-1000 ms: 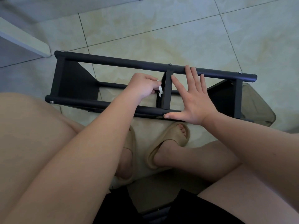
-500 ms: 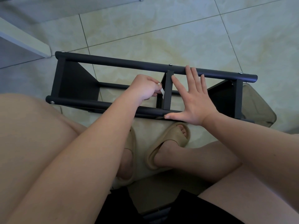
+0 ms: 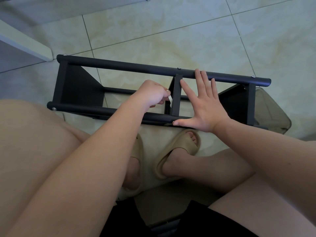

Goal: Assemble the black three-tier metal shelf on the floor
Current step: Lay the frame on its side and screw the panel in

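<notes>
Shelf [image 3: 119, 65]: lying on the tiled floor [image 3: 171, 31], seemingly on its side, just beyond the person's feet, its long axis running left to right across both hands.
Long tubes: the far tube [image 3: 136, 67] and near tube [image 3: 95, 109] are running parallel, joined by the middle crossbar [image 3: 177, 98], which is serving as the landmark here.
Right hand [image 3: 205, 106]: lying flat and spread just right of the crossbar, fingers straight and reaching the far tube, thumb pressing on the near tube. It is gripping nothing and is probably steadying the frame.
Left hand [image 3: 151, 94]: sitting just left of the crossbar, fingers curled, pinching a small white tool [image 3: 170, 101].
Tool tip: touching or almost touching the crossbar's left face; I cannot tell which.
Screw [image 3: 179, 67]: sitting on the far tube just beyond the crossbar's far end.
Deciding relation: the work point is lying on the crossbar's left face, between the tubes, so the left hand is standing nearer.
</notes>
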Demonstrator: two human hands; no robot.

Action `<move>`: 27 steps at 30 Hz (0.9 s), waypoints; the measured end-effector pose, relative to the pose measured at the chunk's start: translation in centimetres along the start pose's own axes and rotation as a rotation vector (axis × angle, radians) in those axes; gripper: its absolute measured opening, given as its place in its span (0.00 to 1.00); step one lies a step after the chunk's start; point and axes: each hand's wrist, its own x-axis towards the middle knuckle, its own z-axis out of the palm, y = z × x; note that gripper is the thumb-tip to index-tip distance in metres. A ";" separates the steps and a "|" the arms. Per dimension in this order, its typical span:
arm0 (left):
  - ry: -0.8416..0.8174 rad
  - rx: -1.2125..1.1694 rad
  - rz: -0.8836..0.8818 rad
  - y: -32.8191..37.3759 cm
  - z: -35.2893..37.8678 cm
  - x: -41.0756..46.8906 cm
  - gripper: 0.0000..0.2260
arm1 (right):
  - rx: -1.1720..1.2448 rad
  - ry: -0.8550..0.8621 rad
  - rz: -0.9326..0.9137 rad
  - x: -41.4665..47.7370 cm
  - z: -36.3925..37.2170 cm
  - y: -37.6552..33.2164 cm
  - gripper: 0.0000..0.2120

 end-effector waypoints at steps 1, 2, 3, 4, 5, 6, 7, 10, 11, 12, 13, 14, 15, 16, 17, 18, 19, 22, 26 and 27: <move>0.000 0.007 0.000 0.0 0.0 0.0 0.04 | -0.001 -0.001 0.001 0.0 0.0 0.0 0.59; -0.003 0.008 -0.002 -0.1 0.1 0.0 0.04 | -0.001 -0.002 0.001 0.0 0.0 0.0 0.59; -0.010 0.006 -0.006 -0.1 0.1 0.0 0.04 | -0.001 -0.003 0.002 0.0 0.0 0.0 0.59; -0.018 0.005 -0.009 -0.2 0.3 0.0 0.04 | 0.000 -0.004 0.001 0.0 -0.1 0.0 0.59; -0.024 0.003 -0.012 -0.2 0.4 0.0 0.04 | 0.002 -0.005 -0.001 0.0 -0.1 0.0 0.59; -0.026 0.002 -0.014 -0.2 0.5 0.0 0.03 | 0.004 -0.004 -0.002 0.0 0.0 0.0 0.59; -0.026 0.000 -0.017 -0.2 0.5 0.0 0.03 | 0.004 -0.004 -0.001 0.0 0.0 0.0 0.59; -0.021 -0.005 -0.029 -0.1 0.6 0.1 0.03 | 0.001 -0.008 0.003 0.0 0.0 0.0 0.60; -0.021 0.001 -0.036 0.0 0.6 0.1 0.03 | -0.001 -0.011 0.004 0.0 0.0 0.0 0.60; -0.024 0.012 -0.045 0.0 0.7 0.2 0.04 | -0.005 -0.013 0.005 0.0 -0.1 0.0 0.60; -0.028 0.022 -0.053 0.0 0.7 0.2 0.04 | -0.008 -0.015 0.004 0.0 -0.1 0.0 0.60; -0.033 0.030 -0.059 -0.1 0.8 0.2 0.05 | -0.009 -0.015 0.004 0.0 -0.1 0.0 0.60; -0.037 0.035 -0.063 -0.1 0.8 0.2 0.05 | -0.008 -0.016 0.004 0.0 -0.1 -0.1 0.60; -0.042 0.041 -0.066 -0.1 0.8 0.2 0.06 | -0.007 -0.016 0.004 0.0 -0.1 -0.1 0.60; -0.049 0.049 -0.066 -0.1 0.7 0.2 0.06 | -0.008 -0.016 0.004 0.0 -0.1 -0.1 0.60; -0.055 0.059 -0.065 -0.1 0.7 0.3 0.07 | -0.010 -0.016 0.005 0.0 -0.1 -0.1 0.60; -0.062 0.071 -0.063 -0.1 0.6 0.3 0.07 | -0.010 -0.015 0.005 0.0 -0.1 -0.1 0.60; -0.075 0.093 -0.061 0.0 0.5 0.3 0.06 | -0.001 -0.010 0.000 0.0 -0.1 0.0 0.60; -0.106 0.093 -0.054 -0.2 0.3 0.2 0.08 | -0.009 -0.007 -0.002 0.0 -0.1 0.0 0.60; -0.115 0.100 -0.046 -0.2 0.1 0.2 0.08 | -0.008 -0.009 -0.001 0.0 0.0 0.0 0.60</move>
